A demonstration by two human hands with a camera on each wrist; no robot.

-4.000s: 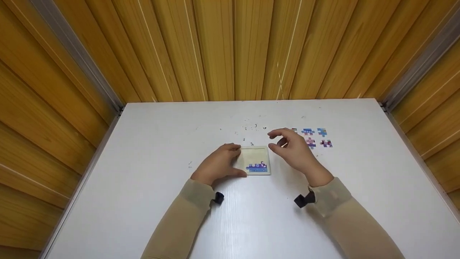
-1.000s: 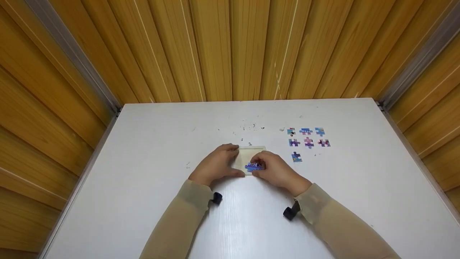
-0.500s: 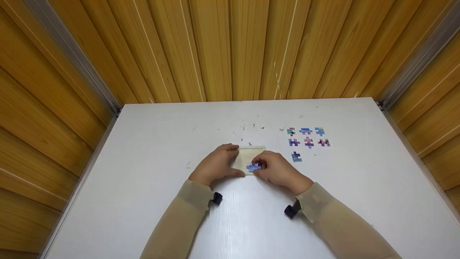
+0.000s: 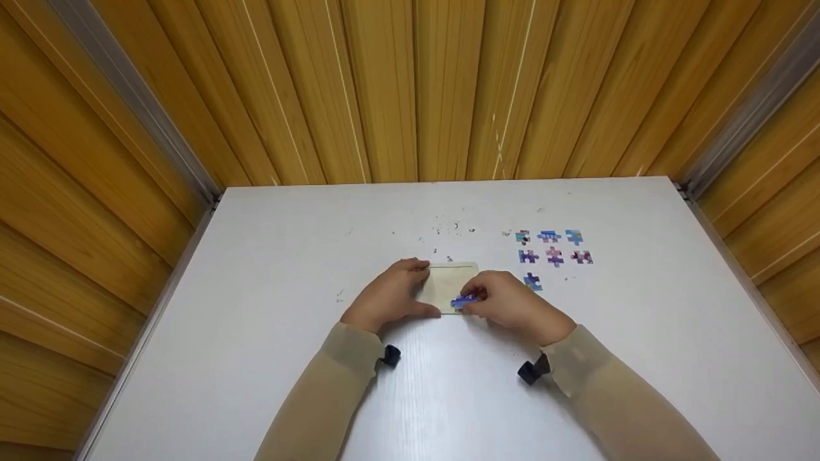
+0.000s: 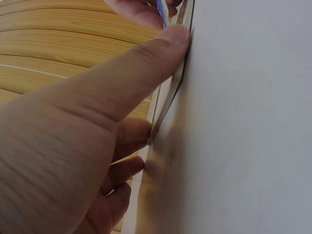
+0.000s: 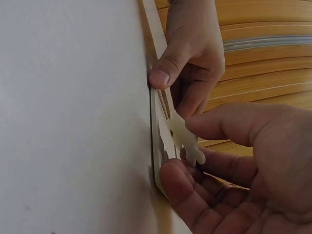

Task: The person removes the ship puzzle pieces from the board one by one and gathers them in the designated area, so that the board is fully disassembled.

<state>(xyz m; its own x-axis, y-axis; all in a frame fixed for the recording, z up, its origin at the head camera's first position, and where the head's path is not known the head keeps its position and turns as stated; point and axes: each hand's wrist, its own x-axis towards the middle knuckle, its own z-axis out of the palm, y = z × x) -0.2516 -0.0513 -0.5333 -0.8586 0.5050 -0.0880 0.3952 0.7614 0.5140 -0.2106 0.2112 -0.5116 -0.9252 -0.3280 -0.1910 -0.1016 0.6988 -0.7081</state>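
Observation:
A shallow pale puzzle tray lies on the white table in the head view. My left hand grips its left side, thumb at the near edge and fingers at the far one. Over the tray's near right corner, my right hand pinches a blue-purple jigsaw piece. The right wrist view shows the pale back of this jigsaw piece, tilted up between thumb and fingers. Whether another piece is joined to it is hidden by the fingers.
Several loose jigsaw pieces lie in rows right of the tray. One loose piece is close beyond my right hand. Small dark marks speckle the white table. Wood-patterned walls enclose its back and sides.
Four seconds ago my right hand hovered right of the tray and the blue-purple pieces lay flat. It has since come down and pinched them; the visible piece now sits slightly further right and tilts.

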